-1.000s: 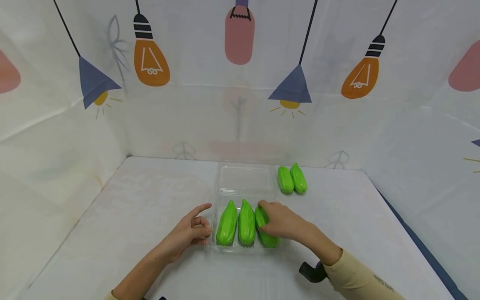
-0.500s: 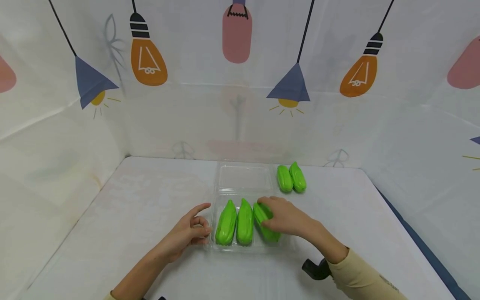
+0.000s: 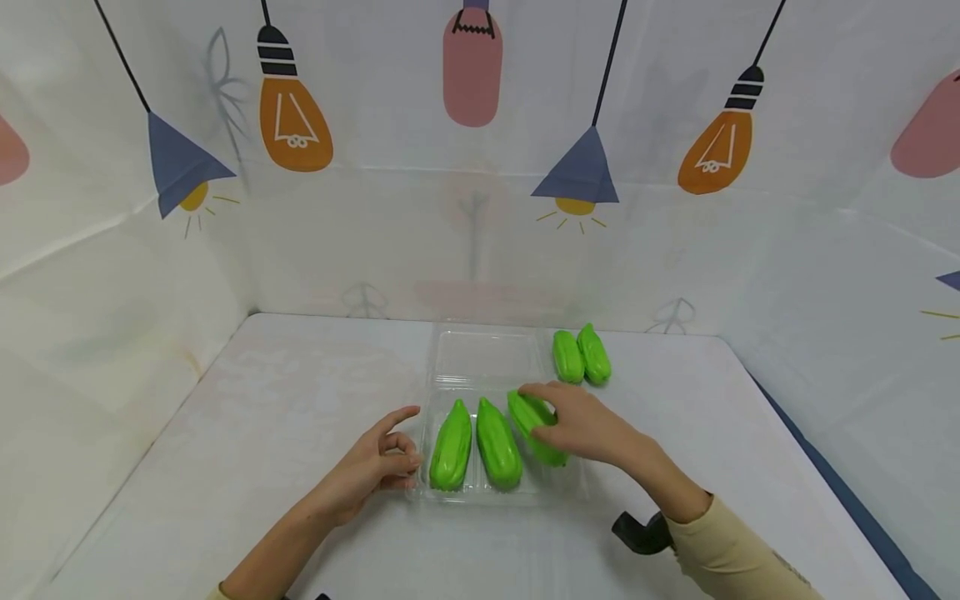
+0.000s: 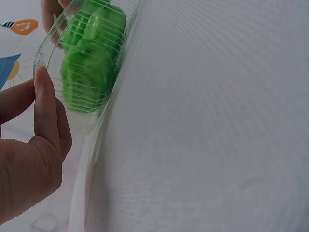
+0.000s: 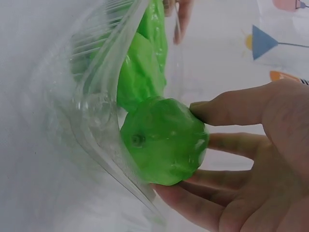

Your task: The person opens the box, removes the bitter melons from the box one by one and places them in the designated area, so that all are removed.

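Five glossy green gourds [image 3: 498, 443] in view, three at a clear plastic tray [image 3: 536, 492] on the white counter [image 3: 300, 383]. Right grip [image 3: 581, 421] grasps the held gourd [image 3: 535, 429], thumb and fingers curled about its sides. It slants, far end leftward, over the tray's right part; whether it touches the tray floor I cannot tell. Middle gourd slants likewise; left gourd [image 3: 452, 447] lies straighter, a gap between them.

Left grip [image 3: 378, 462] at the tray's left edge: index stretched out, thumb tip touching the rim. Whether it pinches the plastic, I cannot tell.

Clear lid [image 3: 491, 357] lies open on the far side. Two far gourds [image 3: 594, 357] sit together just right of it. Beige sleeve [image 3: 727, 542] on the right arm, black curved piece [image 3: 641, 533] beside it. Pale wall cloth [image 3: 397, 225] beyond, printed with lamps.
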The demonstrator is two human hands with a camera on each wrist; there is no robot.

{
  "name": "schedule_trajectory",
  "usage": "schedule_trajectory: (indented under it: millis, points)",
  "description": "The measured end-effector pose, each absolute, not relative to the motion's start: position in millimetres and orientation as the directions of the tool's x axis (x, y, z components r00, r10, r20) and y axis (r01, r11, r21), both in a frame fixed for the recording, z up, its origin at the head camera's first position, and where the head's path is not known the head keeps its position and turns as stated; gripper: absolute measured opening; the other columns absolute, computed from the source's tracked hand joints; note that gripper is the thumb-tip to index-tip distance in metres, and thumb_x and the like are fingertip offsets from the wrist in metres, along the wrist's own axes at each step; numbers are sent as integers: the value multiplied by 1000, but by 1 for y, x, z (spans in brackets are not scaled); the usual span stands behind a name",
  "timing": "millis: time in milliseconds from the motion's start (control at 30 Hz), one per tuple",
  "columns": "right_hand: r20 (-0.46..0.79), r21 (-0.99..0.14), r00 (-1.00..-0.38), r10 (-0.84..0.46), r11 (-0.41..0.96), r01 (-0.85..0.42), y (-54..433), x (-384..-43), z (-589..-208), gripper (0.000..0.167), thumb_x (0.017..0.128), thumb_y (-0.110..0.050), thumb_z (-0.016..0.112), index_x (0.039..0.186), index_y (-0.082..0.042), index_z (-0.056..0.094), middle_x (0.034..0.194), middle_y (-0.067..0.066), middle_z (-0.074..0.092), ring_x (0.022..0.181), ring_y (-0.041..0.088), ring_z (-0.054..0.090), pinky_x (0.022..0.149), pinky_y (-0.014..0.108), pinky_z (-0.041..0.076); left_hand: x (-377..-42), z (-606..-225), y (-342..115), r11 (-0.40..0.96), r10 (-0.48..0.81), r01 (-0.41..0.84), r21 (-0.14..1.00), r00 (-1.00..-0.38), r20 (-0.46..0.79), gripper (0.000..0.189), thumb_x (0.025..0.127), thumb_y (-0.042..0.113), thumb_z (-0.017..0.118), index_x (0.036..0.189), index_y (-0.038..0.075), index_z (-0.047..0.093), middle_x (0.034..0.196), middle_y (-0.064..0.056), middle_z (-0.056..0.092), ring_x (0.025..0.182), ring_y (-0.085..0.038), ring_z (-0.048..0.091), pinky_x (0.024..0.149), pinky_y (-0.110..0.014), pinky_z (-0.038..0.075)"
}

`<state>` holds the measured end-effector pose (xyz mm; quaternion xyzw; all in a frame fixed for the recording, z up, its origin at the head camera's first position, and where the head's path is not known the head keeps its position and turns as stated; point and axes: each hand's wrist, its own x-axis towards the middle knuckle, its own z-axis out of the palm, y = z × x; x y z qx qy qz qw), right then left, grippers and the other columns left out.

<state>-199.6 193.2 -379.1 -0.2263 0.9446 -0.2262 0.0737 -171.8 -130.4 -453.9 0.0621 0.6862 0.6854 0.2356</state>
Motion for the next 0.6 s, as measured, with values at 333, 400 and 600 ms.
schedule_trajectory:
  millis: [333, 400, 600]
  points:
    - [-15, -509, -894, -448, 773, -379, 203, -203, -374, 58, 86, -17, 68, 142, -12, 54, 142, 6, 58, 123, 26, 59, 94, 46, 54, -172, -454, -131, 46, 415, -232, 972, -880, -230, 78, 93, 10, 67, 156, 18, 21, 93, 0, 52, 78, -12, 59, 74, -27, 58]
    - [1, -516, -895, -446, 767, -382, 206, -204, -372, 57, 86, -16, 68, 141, -11, 54, 140, 7, 59, 118, 24, 61, 90, 44, 55, -172, -454, -131, 47, 415, -232, 972, -880, -230, 79, 93, 11, 67, 157, 17, 21, 93, 0, 52, 78, -12, 59, 74, -27, 58]
    - [22, -505, -909, -417, 780, -370, 216, -209, -369, 57, 86, -18, 67, 141, -12, 55, 138, 8, 60, 110, 24, 63, 85, 42, 56, -172, -454, -131, 48, 413, -232, 972, -881, -231, 81, 92, 14, 69, 156, 18, 21, 93, 0, 51, 79, -12, 59, 74, -27, 59]
